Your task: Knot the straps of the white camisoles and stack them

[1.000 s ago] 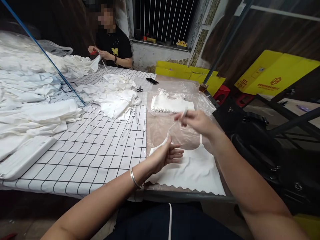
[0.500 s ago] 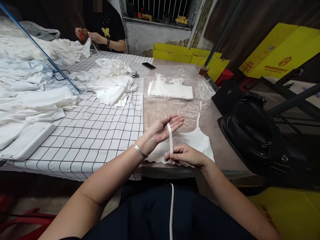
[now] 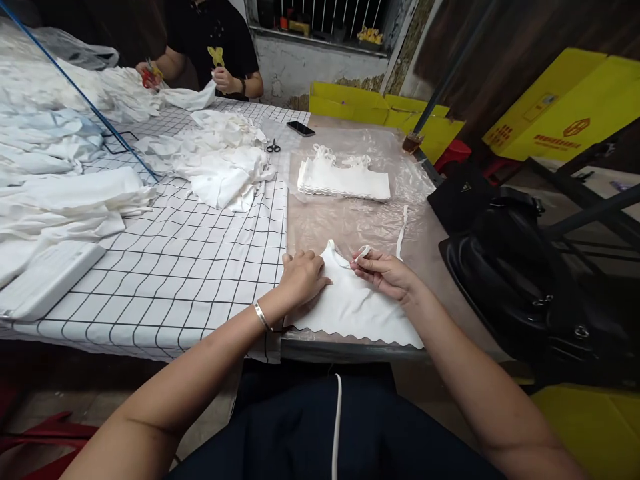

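Note:
A white camisole top [image 3: 367, 303] with a scalloped hem lies flat in front of me at the table's edge. My left hand [image 3: 303, 279] rests palm down on its left side, thumb apart from the bent fingers. The fingertips are partly hidden. Between the thumb and fingers of my right hand [image 3: 385, 273] is a thin white strap [image 3: 364, 252], pinched and looped above the neckline. The other strap [image 3: 401, 233] stretches away from the top on the right side.
Folded white tops [image 3: 345, 179] lie in a stack on clear plastic beyond. Small black scissors [image 3: 273, 146], a phone [image 3: 301, 129] and heaped white garments [image 3: 225, 163] are farther off. A black bag [image 3: 515, 280] stands right. Across the table, a person [image 3: 213, 40] handles white cloth and red-handled scissors.
My left hand has turned palm down onto the garment, off the strap. My right hand has moved up, folding the strap back toward the neckline. The person opposite has moved their hands apart.

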